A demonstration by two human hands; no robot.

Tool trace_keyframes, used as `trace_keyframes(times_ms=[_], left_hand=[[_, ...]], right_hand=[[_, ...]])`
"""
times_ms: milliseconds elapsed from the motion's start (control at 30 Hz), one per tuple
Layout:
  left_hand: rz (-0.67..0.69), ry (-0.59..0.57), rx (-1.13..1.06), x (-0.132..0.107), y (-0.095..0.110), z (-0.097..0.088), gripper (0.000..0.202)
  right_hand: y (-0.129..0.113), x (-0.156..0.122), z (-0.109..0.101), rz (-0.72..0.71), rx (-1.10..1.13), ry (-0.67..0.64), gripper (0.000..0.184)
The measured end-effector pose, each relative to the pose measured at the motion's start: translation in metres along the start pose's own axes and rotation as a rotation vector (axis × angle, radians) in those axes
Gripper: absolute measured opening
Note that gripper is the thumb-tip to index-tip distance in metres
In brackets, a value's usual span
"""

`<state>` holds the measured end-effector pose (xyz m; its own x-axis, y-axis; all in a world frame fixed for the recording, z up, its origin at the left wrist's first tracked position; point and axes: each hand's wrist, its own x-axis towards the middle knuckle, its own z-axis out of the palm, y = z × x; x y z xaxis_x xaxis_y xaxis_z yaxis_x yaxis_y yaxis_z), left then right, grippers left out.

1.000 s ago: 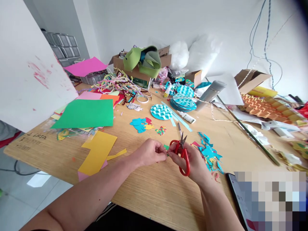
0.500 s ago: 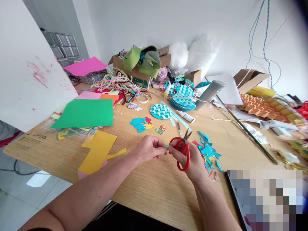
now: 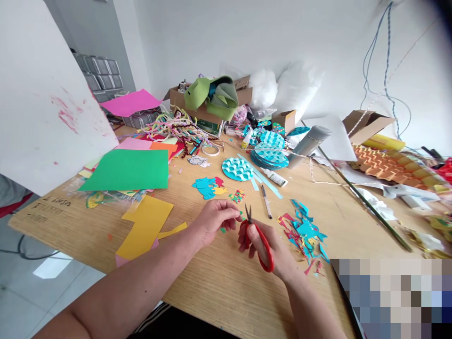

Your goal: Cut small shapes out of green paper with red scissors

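Observation:
My right hand (image 3: 271, 247) grips red-handled scissors (image 3: 259, 238), the short blades pointing up and away from me. Just left of the blades, my left hand (image 3: 215, 219) pinches a tiny green paper piece (image 3: 241, 213) between thumb and fingertips. Both hands hover low over the wooden table (image 3: 226, 282) near its front edge. A small green scrap (image 3: 223, 230) lies on the wood under my left hand. Blue and red paper offcuts (image 3: 303, 233) are heaped just right of my right hand.
A yellow sheet (image 3: 146, 226) and a green sheet (image 3: 129, 169) lie to the left. Blue fish cutouts (image 3: 208, 185), a pen (image 3: 266, 201), a glue bottle (image 3: 275, 177) and blue scalloped discs (image 3: 237, 168) sit beyond my hands. Cardboard boxes and clutter line the back; a white board (image 3: 38, 108) leans left.
The scissors swung from right of the green piece to point upright beside it, and their blades closed. My hands shifted slightly left and nearer me. A green scrap now lies on the table.

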<state>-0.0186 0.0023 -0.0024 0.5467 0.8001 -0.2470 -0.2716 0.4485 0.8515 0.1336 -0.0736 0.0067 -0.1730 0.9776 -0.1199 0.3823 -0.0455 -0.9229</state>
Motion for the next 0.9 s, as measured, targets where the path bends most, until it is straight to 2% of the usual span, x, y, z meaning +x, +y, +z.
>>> trace_keyframes(times_ms=[100,267,533,900], left_hand=[[0.022,0.017,0.001,0.0,0.0,0.001,0.016],[0.052,0.052,-0.014,-0.001,-0.002,0.004,0.017],[0.085,0.076,0.0,0.0,-0.004,0.005,0.016],[0.062,0.069,-0.122,-0.003,-0.003,0.009,0.02]], right_hand=[[0.005,0.001,0.006,0.013,-0.026,-0.048,0.047],[0.008,0.003,0.01,0.031,-0.03,-0.012,0.043],[0.007,0.004,0.013,0.057,-0.027,0.019,0.049],[0.009,0.005,0.014,0.055,-0.018,0.019,0.053]])
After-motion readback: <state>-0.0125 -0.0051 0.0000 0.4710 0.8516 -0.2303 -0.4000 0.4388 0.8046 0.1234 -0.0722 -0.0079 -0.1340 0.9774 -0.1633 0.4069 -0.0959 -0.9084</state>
